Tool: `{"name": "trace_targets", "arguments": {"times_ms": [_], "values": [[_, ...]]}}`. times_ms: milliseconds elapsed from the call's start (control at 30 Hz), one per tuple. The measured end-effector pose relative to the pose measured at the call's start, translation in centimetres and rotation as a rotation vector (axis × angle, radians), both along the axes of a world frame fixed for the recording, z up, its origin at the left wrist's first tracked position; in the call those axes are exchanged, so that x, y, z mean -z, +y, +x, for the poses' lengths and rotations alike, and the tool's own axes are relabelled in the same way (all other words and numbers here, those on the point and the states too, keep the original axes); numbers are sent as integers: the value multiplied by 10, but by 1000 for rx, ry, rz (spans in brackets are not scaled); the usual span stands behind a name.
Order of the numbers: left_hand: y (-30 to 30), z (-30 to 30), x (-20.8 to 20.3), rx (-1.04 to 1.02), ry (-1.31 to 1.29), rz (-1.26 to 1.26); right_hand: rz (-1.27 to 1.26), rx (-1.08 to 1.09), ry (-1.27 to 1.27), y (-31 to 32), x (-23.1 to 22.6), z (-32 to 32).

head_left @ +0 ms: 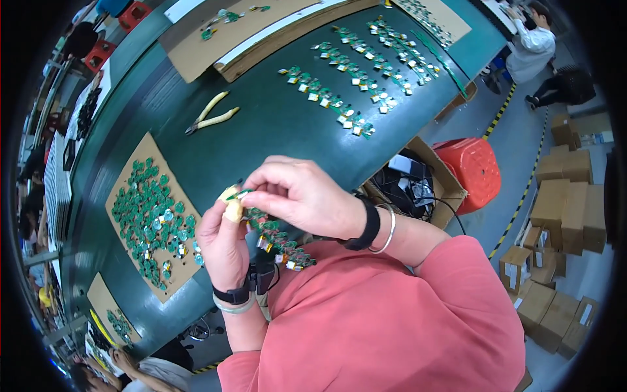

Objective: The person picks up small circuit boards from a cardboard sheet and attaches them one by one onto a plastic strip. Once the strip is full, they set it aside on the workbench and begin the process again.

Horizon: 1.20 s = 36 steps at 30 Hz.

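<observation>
My left hand (222, 245), with pale yellow covers on its thumb and fingertip, is closed on a strip of small green circuit boards (277, 242). The strip hangs down to the right in front of my body, with white and orange parts along it. My right hand (307, 196) pinches a small green circuit board (240, 194) against the left fingertips. Fingers partly cover that board, and I cannot tell whether it is joined to the strip. Beyond my hands, cutting pliers with cream handles (214, 112) lie spread on the green table (261, 124).
At left, a cardboard sheet (163, 297) bears a heap of round green boards (147, 209). Several rows of board strips (326, 98) lie far right. A carton of cables (408, 183) and a red stool (467, 173) stand beside the table. Other people work nearby.
</observation>
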<state>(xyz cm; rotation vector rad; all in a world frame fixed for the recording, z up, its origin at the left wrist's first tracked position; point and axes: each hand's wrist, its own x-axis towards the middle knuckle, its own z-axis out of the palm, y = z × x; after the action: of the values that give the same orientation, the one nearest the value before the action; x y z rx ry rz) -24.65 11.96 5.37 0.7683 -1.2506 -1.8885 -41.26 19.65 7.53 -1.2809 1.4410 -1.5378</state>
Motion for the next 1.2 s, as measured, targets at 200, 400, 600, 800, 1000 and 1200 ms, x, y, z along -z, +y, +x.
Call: {"name": "trace_targets", "arguments": {"times_ms": [200, 400, 600, 800, 1000, 1200], "values": [[-9, -5, -9, 40, -218, -94, 64, -92, 183, -7, -4, -10], [-21, -2, 10, 152, 60, 259, 195, -142, -400, -21, -1, -9], [-21, 8, 12, 242, 140, 317, 195, -122, -427, -32, 9, -6], [-21, 12, 10, 294, 148, 282, 215, -134, -439, -37, 9, -3], [-19, 12, 14, 202, 129, 294, 224, -84, -409, -36, 8, 7], [-21, 14, 21, 87, 78, 229, -90, 0, 221, -26, 18, 8]]}}
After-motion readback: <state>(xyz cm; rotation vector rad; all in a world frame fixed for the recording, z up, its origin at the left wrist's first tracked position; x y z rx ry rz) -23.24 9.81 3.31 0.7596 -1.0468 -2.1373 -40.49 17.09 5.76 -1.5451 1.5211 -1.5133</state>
